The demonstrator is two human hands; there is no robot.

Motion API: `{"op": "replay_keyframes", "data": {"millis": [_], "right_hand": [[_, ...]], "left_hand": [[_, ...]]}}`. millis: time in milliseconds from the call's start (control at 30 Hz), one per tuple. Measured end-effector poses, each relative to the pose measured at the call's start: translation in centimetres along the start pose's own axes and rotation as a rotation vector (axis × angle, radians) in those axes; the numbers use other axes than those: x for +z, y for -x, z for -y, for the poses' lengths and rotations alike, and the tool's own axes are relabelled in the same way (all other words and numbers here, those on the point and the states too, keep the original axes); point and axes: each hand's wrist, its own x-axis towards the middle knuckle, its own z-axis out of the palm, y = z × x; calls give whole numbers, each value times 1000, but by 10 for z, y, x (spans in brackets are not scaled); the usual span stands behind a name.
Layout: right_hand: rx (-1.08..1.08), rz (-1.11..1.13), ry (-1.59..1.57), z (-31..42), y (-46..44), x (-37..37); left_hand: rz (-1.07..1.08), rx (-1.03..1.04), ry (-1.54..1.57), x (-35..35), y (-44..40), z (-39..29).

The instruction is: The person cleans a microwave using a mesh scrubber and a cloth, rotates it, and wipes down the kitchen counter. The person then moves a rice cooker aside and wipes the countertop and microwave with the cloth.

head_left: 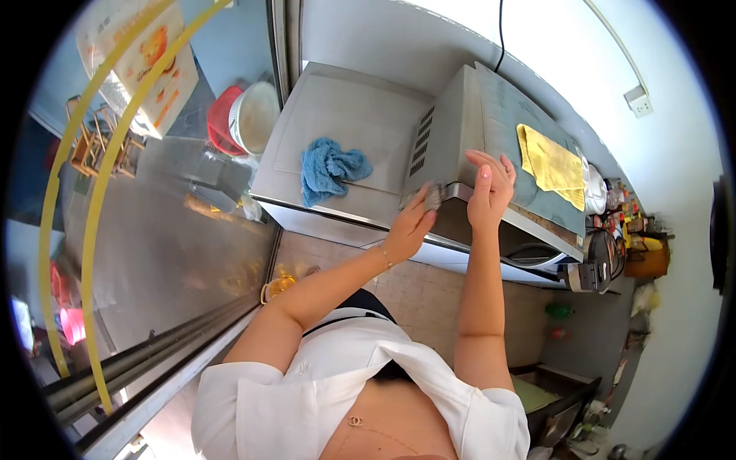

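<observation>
My left hand (414,226) is closed around a small grey scrubbing pad (434,196). It presses the pad to the front corner of a silver microwave-like oven (445,146) with slotted vents in its side. My right hand (491,189) is raised at the front top edge of that oven, fingers apart and holding nothing; whether it touches the edge I cannot tell. On the white counter (360,107), to the left of the oven, lies a crumpled blue cloth (330,170). A folded yellow cloth (550,167) rests on the grey-blue cover (506,115) over the oven's top.
Bottles and jars (625,218) crowd the far right, near a dark appliance (590,264). A glass panel (169,230) stands on the left, with red and white basins (253,119) behind it. A wall socket (638,100) is at upper right.
</observation>
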Motion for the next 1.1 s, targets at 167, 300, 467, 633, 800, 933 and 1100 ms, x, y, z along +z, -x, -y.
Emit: {"op": "replay_keyframes", "data": {"millis": [167, 300, 467, 633, 800, 933, 1100], "right_hand": [[4, -32, 18, 1, 0, 1], [16, -35, 48, 1, 1, 0], [51, -30, 62, 3, 2, 0], [49, -31, 63, 1, 0, 1], [67, -60, 10, -3, 0, 3], [88, -92, -52, -7, 3, 0], [97, -96, -38, -11, 2, -1]], "left_hand": [[46, 163, -71, -7, -11, 1], [79, 136, -69, -8, 10, 27], [81, 217, -43, -5, -17, -12], [105, 227, -57, -10, -4, 14], [110, 382, -126, -8, -41, -8], [119, 381, -81, -6, -34, 1], [76, 314, -39, -6, -29, 4]]}}
